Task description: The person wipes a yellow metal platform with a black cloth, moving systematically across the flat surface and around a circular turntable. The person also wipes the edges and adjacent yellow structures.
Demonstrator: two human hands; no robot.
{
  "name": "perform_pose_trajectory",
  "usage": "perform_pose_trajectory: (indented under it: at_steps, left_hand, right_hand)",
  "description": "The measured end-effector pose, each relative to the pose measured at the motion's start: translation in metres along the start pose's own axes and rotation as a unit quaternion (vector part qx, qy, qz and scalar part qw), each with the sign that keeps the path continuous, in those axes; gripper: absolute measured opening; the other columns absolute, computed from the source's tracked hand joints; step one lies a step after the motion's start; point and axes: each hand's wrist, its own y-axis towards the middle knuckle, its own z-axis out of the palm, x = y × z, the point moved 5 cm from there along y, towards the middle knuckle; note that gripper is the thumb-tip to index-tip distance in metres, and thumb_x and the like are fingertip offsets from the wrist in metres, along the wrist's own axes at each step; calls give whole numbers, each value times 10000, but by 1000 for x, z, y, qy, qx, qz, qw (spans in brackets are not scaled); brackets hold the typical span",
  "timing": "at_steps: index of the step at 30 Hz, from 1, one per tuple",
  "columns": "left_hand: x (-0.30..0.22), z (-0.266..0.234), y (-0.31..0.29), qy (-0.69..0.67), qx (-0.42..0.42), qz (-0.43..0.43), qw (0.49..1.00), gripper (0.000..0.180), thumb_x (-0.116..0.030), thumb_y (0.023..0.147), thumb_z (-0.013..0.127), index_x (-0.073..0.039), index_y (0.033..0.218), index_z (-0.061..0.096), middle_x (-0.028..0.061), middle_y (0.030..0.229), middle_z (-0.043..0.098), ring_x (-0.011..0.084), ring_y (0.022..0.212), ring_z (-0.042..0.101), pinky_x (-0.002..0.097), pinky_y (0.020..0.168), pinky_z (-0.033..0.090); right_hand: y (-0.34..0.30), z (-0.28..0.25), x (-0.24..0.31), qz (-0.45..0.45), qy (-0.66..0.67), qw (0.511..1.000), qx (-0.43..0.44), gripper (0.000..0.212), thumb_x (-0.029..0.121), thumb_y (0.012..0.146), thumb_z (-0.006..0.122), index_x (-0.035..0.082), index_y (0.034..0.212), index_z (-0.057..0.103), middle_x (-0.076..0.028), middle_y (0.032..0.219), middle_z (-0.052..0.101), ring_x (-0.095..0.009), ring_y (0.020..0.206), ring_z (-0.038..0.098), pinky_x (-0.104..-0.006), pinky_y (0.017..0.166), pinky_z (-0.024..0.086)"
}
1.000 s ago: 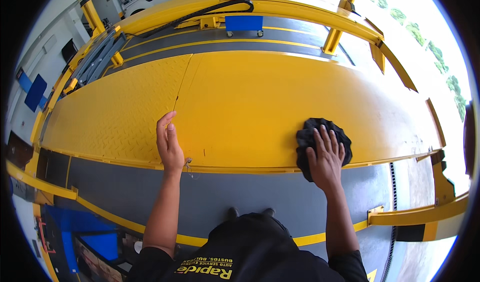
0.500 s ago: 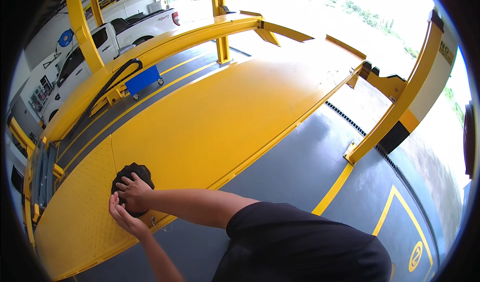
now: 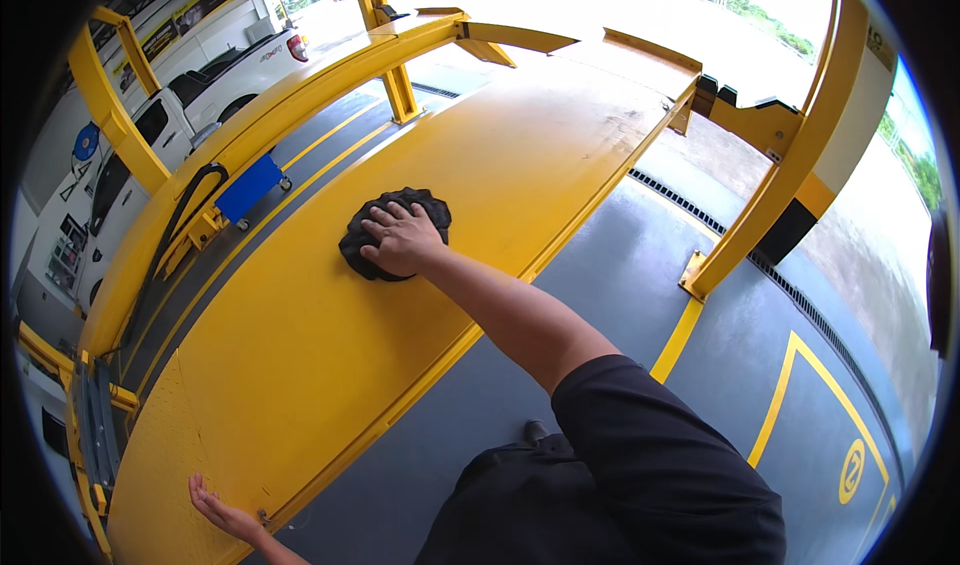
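Note:
A bunched black cloth (image 3: 362, 255) is pressed against the smooth top of the yellow lift platform (image 3: 330, 345). My right hand (image 3: 405, 240) lies over the cloth and holds it down, its fingers spread and slightly bent across the folds; the palm side is hidden. Lower and to the left, my left hand (image 3: 222, 510) hovers by the near edge of the platform with its fingers extended and nothing in them. Whether it touches the metal I cannot tell.
A second yellow runway (image 3: 290, 85) runs along the far side, with a black hose (image 3: 190, 205) and a blue wheeled cart (image 3: 248, 187) near it. Yellow posts (image 3: 770, 200) stand around the lift. A white pickup (image 3: 215, 90) is parked beyond. A drain grate (image 3: 675, 200) crosses the grey floor.
My right hand has moved the cloth up and to the right along the platform, away from the textured end plate. My left hand, earlier beside the right, is now apart at the lower left.

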Motion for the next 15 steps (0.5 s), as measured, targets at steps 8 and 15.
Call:
perform_pose_trajectory:
  at_steps: [8,15]
  left_hand:
    - [18,-16,1,13,-21,-24,999,569,-429,1215,437,27,1544,524,186,1508,617,309,1411,575,415,1193,449]
    - [19,-8,5,30,-21,-38,999,570,-444,1216,430,27,1515,546,179,1507,610,302,1397,576,414,1184,448]
  right_hand:
    - [-57,-102,-294,228,-63,971,-23,660,567,1154,350,281,1749,357,0,1854,247,-266,1711,205,-581,1365,181]
    - [-111,-133,-419,348,-81,932,-57,632,535,1170,317,306,1759,329,18,1863,213,-287,1727,133,-634,1360,156]
